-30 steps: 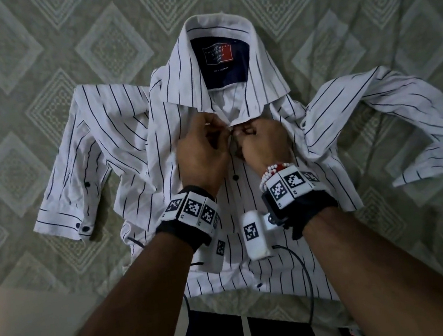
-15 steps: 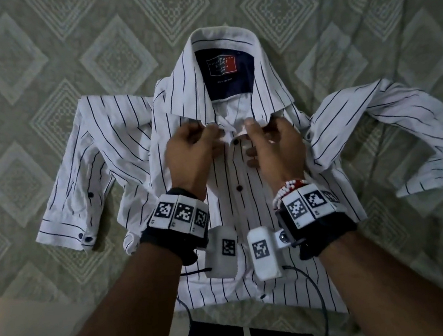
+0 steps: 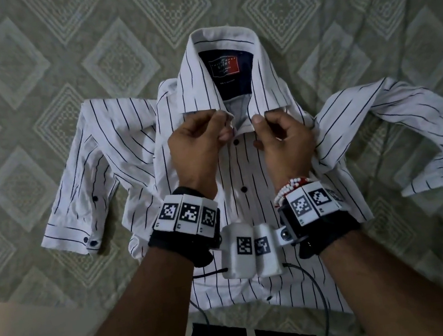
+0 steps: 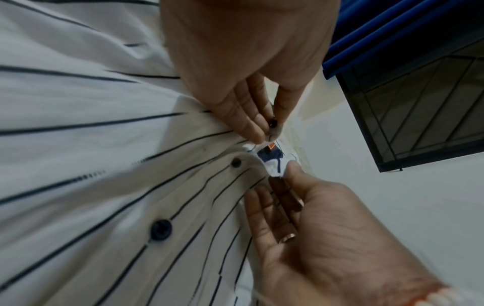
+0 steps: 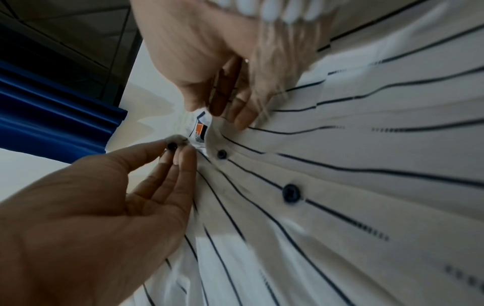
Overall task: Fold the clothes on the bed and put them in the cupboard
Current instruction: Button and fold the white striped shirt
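Observation:
A white shirt with dark pinstripes (image 3: 131, 152) lies face up on the bed, collar (image 3: 224, 40) away from me, both sleeves spread out. My left hand (image 3: 224, 128) pinches the left front edge just under the collar, at the top dark button (image 4: 272, 123). My right hand (image 3: 258, 125) pinches the opposite edge of the neck opening. The two edges are a little apart there. Lower buttons (image 3: 236, 142) on the front are fastened. In the right wrist view my left hand's fingertips (image 5: 183, 154) hold that top button (image 5: 171, 146).
The bed is covered by a grey-green spread with diamond patterns (image 3: 12, 64). Its near edge runs along the bottom, with pale floor (image 3: 24, 335) at lower left. A blue curtain (image 4: 393, 27) and a dark window (image 4: 432, 103) show in the wrist views.
Both hands have moved up the shirt front from a lower button to the neck opening, and now pinch the two edges under the collar.

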